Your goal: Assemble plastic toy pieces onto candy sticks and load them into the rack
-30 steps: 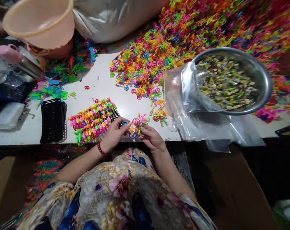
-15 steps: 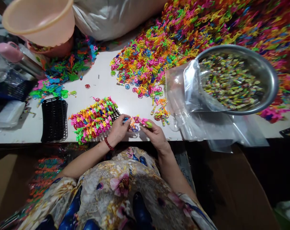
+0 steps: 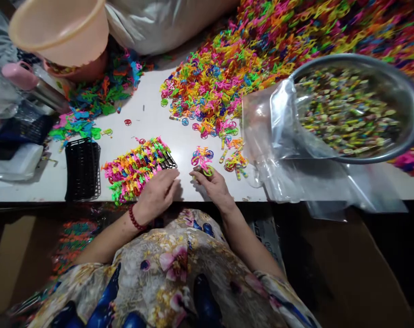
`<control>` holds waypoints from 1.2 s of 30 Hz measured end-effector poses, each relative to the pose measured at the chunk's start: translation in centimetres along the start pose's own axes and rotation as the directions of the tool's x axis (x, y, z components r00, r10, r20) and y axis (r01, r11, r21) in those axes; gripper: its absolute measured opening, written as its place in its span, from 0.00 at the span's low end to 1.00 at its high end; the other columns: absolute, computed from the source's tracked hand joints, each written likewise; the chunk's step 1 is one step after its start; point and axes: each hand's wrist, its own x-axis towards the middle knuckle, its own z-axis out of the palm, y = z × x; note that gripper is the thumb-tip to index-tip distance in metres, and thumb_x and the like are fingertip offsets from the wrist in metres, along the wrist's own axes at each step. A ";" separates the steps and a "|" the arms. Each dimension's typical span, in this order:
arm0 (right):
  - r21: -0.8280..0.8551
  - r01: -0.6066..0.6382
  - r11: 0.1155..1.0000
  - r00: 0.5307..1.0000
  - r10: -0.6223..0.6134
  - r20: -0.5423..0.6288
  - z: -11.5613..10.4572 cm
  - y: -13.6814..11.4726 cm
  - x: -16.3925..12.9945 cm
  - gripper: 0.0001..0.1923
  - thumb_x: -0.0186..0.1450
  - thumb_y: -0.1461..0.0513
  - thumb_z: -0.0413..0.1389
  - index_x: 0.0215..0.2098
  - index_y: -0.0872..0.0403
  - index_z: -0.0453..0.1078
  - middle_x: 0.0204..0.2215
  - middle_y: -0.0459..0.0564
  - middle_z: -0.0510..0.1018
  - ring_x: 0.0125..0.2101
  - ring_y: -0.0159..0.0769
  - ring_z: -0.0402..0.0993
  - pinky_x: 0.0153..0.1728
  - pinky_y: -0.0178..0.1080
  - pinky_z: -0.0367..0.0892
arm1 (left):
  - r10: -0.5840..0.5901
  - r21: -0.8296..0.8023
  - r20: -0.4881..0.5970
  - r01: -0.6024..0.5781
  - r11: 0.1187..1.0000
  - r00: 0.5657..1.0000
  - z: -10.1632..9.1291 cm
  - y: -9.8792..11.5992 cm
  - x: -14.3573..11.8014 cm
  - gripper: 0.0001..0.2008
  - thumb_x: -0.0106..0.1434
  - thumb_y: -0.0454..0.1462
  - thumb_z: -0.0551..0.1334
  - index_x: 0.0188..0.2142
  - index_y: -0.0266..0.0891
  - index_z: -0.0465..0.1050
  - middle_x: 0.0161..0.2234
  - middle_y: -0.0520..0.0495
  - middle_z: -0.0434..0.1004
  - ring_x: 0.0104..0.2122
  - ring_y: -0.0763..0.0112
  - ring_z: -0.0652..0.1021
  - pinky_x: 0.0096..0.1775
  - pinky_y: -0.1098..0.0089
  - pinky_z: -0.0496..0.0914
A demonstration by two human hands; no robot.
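My left hand (image 3: 159, 191) is just in front of a black rack filled with rows of small coloured plastic toys (image 3: 135, 171). Its fingers are bent and close together; whether anything is between them is hidden. Across a small gap, my right hand (image 3: 216, 189) has its thumb and fingertips closed at a yellow-green wheeled toy piece (image 3: 208, 171). Pink, orange and blue pieces with spoked wheels (image 3: 200, 156) cluster just beyond those fingertips, over the white table.
Empty black plastic racks (image 3: 81, 171) stand at left. A large heap of coloured toy pieces (image 3: 223, 82) spreads behind. At right, a steel bowl (image 3: 411, 123) holds small bits, with clear plastic bags (image 3: 288, 180) beside it. A peach tub (image 3: 61, 34) stands back left.
My hands have moved apart, the left drawing back toward me and left. The wheeled pieces formerly between both hands now lie by my right fingertips. The view has shifted slightly.
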 end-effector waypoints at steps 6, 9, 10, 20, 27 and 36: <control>-0.242 0.197 0.950 0.974 -0.160 0.161 4.4 1.3 2.4 0.17 0.65 0.49 0.58 0.42 0.54 0.73 0.31 0.49 0.80 0.30 0.36 0.75 0.36 0.39 0.70 | 0.218 0.192 0.107 -0.235 0.953 0.970 -3.3 -5.0 0.7 0.23 0.69 0.34 0.56 0.63 0.41 0.62 0.61 0.38 0.69 0.64 0.58 0.67 0.61 0.49 0.67; -0.337 0.365 0.868 0.922 -0.287 0.258 5.7 1.8 3.6 0.16 0.68 0.52 0.55 0.43 0.55 0.73 0.36 0.52 0.80 0.35 0.39 0.75 0.41 0.40 0.70 | 0.254 0.174 0.110 -0.271 0.947 0.961 -2.9 -6.4 0.7 0.25 0.70 0.34 0.55 0.65 0.39 0.59 0.61 0.35 0.68 0.65 0.57 0.65 0.63 0.48 0.66; -0.337 0.403 0.851 0.905 -0.317 0.282 6.0 2.0 3.8 0.16 0.68 0.52 0.54 0.44 0.56 0.73 0.38 0.53 0.80 0.37 0.39 0.75 0.43 0.40 0.70 | 0.259 0.172 0.106 -0.275 0.946 0.960 -2.7 -6.5 0.7 0.25 0.70 0.34 0.54 0.66 0.39 0.58 0.61 0.35 0.68 0.65 0.57 0.65 0.63 0.48 0.65; -0.349 0.497 0.795 0.848 -0.359 0.390 7.2 3.5 4.2 0.15 0.71 0.62 0.50 0.53 0.55 0.71 0.44 0.55 0.80 0.42 0.39 0.76 0.47 0.40 0.70 | 0.141 0.183 0.135 -0.165 0.969 0.981 -2.6 -6.4 0.1 0.31 0.70 0.33 0.51 0.71 0.33 0.45 0.62 0.30 0.65 0.64 0.54 0.66 0.64 0.46 0.64; -0.435 0.628 0.646 0.770 -0.436 0.466 6.8 4.5 4.9 0.18 0.67 0.68 0.50 0.54 0.56 0.69 0.50 0.59 0.77 0.51 0.42 0.73 0.53 0.44 0.68 | 0.154 0.155 0.181 -0.182 0.971 0.971 -3.0 -6.0 0.4 0.29 0.70 0.36 0.55 0.68 0.39 0.53 0.60 0.35 0.68 0.63 0.53 0.65 0.62 0.46 0.65; -0.447 0.702 0.555 0.694 -0.393 0.604 6.8 3.8 6.5 0.14 0.67 0.69 0.48 0.48 0.56 0.68 0.44 0.57 0.77 0.45 0.41 0.73 0.49 0.44 0.69 | 0.125 0.147 0.188 -0.154 0.977 0.974 -4.0 -5.9 0.7 0.41 0.67 0.40 0.62 0.71 0.42 0.40 0.62 0.32 0.61 0.62 0.51 0.65 0.61 0.47 0.66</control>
